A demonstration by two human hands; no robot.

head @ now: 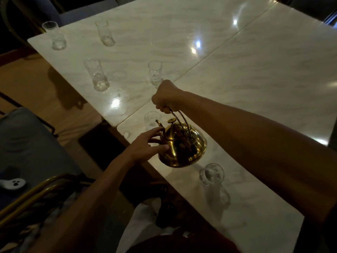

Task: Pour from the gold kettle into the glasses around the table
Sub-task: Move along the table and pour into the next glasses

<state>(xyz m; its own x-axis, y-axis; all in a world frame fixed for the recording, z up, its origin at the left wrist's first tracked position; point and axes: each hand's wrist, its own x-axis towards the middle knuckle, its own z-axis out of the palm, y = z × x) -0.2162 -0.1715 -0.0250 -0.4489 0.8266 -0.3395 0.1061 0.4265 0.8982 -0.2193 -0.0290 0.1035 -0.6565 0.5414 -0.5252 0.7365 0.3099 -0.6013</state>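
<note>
Worn on the head; one wide-angle view. Looks forward and steeply down from above the near edge of the pale marble surface (pixel 246 92), facing across it toward its far left corner. Sits close enough to catch both forearms (pixel 255 136) entering from the bottom and right borders, with the left hand (pixel 145 146) and right hand (pixel 166 96) just below centre at the gold kettle (pixel 184 148). Takes in the seam (pixel 228 37) between two slabs running up to the right, glasses (pixel 96 73) farther off at upper left, a grey seat (pixel 31 143) and floor (pixel 23 73) at lower left. Bows straight edges toward the borders.
</note>
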